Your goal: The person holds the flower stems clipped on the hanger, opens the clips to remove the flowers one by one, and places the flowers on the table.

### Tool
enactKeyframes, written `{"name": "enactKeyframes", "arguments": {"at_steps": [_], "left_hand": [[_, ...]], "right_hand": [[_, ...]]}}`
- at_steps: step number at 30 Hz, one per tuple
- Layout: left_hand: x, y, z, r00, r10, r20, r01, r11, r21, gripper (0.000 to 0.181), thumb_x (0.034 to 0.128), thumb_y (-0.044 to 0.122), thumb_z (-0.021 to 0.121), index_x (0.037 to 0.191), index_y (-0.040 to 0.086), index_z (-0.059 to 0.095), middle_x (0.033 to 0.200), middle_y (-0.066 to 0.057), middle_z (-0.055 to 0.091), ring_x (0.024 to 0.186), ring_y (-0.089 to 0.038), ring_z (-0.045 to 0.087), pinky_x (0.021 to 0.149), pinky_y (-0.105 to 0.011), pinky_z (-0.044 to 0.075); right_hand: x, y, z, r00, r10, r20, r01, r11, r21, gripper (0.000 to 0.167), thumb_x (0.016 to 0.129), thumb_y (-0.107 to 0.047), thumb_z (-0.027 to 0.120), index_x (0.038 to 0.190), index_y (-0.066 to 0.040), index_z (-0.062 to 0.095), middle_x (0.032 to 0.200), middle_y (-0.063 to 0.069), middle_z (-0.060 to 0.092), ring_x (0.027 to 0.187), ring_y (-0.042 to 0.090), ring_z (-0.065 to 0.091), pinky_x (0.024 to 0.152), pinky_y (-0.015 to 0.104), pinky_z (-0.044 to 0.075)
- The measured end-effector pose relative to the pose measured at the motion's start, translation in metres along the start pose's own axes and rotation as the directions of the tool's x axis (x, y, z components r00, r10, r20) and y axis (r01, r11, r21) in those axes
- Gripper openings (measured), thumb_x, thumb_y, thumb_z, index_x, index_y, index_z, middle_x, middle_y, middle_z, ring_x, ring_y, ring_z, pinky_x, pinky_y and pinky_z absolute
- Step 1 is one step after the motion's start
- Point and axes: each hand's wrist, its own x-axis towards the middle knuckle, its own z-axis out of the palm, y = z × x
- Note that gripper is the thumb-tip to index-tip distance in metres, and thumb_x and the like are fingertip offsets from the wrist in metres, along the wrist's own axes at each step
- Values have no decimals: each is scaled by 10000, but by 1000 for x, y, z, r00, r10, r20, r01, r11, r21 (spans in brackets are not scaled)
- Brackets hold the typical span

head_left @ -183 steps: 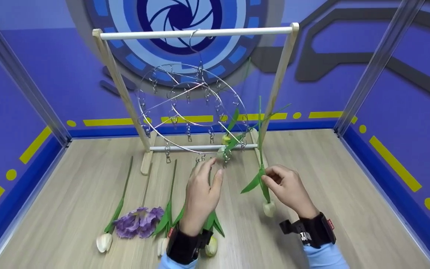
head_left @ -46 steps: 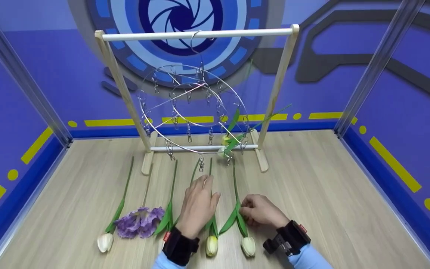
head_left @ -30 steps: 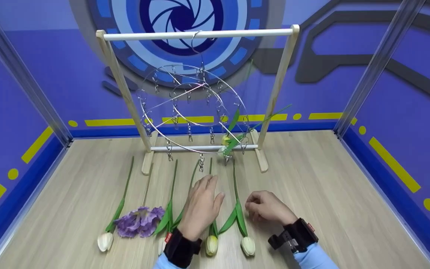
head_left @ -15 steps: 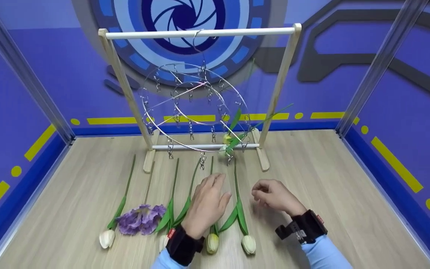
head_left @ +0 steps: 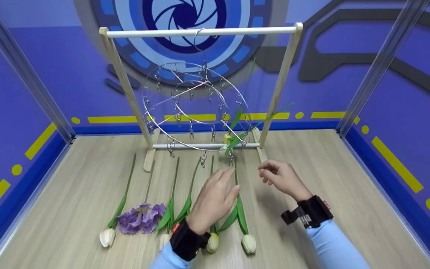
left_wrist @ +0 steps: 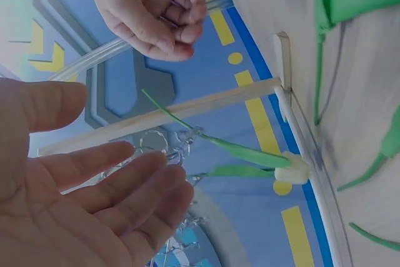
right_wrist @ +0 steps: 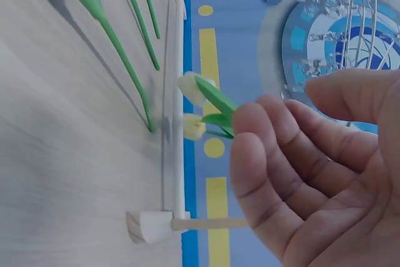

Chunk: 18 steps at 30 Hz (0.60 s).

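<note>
A round metal clip hanger (head_left: 196, 121) hangs from the rod. On its right side two tulips hang head down, one yellow (head_left: 228, 138) and one white (right_wrist: 194, 87). My left hand (head_left: 215, 200) hovers with extended fingers above the stems, holding nothing. My right hand (head_left: 284, 179), loosely curled and also holding nothing, is in the air right of the pale tulip (head_left: 248, 244). That tulip lies at the row's right end. Left of it lie a yellowish tulip (head_left: 212, 243), a partly hidden white one (head_left: 165, 239), a purple flower (head_left: 142, 218) and another white tulip (head_left: 107, 238).
A wooden stand (head_left: 282, 82) with a white top rod (head_left: 237, 31) carries the hanger at the back of the wooden table (head_left: 349, 209). Blue printed panels (head_left: 405, 112) enclose the back and sides. Several free clips (head_left: 191, 132) dangle from the rings.
My right hand held the pale tulip earlier, then laid it on the table and let go. It has since risen up and right. My left hand has shifted up and right.
</note>
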Motion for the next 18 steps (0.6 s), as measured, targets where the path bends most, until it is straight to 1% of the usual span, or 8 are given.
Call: {"name": "enactKeyframes", "arguments": {"at_steps": [3, 7, 12, 13, 15, 18], "left_hand": [[6, 6, 0, 999, -3, 39, 5, 999, -50, 493, 1048, 204, 606, 1471, -30, 510, 1454, -202, 560, 1361, -322, 526, 1128, -467, 431], [15, 14, 1, 997, 6, 74, 0, 997, -82, 522, 1060, 219, 589, 1509, -18, 468, 1495, -193, 529, 1394, -305, 499, 1142, -447, 421], [26, 19, 4, 997, 34, 65, -28, 995, -93, 505, 1059, 203, 590, 1497, -24, 483, 1477, -177, 545, 1376, -286, 519, 1121, -420, 444], [28, 19, 5, 997, 39, 61, -33, 995, -95, 500, 1057, 197, 592, 1490, -30, 489, 1470, -183, 548, 1369, -290, 525, 1115, -423, 449], [33, 18, 6, 998, 36, 57, -31, 995, -95, 495, 1053, 187, 596, 1484, -34, 493, 1459, -191, 552, 1354, -295, 537, 1108, -425, 455], [42, 17, 10, 998, 14, 53, -10, 996, -86, 504, 1047, 185, 603, 1483, -41, 489, 1451, -199, 549, 1333, -302, 551, 1102, -429, 460]], "right_hand": [[7, -2, -6, 999, -5, -42, 5, 1000, 2, 140, 1007, -79, 633, 1088, 0, 716, 919, 122, 724, 765, 198, 685, 661, 266, 558], [18, -5, -12, 996, -16, -82, 15, 1000, -13, 165, 1018, -83, 625, 1122, 11, 710, 944, 146, 727, 780, 215, 692, 665, 254, 551], [30, -11, -18, 994, -25, -107, 19, 998, -57, 183, 1025, -98, 621, 1144, 8, 710, 964, 131, 715, 770, 191, 672, 652, 226, 539], [33, -11, -19, 994, -24, -110, 17, 998, -61, 186, 1026, -104, 620, 1144, 8, 711, 968, 126, 716, 776, 208, 676, 653, 227, 541], [37, -13, -22, 993, -18, -115, 11, 998, -61, 197, 1031, -113, 613, 1150, 15, 706, 995, 146, 719, 780, 212, 677, 659, 234, 548], [45, -13, -25, 992, 1, -126, -5, 999, -37, 223, 1036, -120, 602, 1169, 39, 685, 1047, 188, 719, 818, 243, 692, 683, 251, 566]]}}
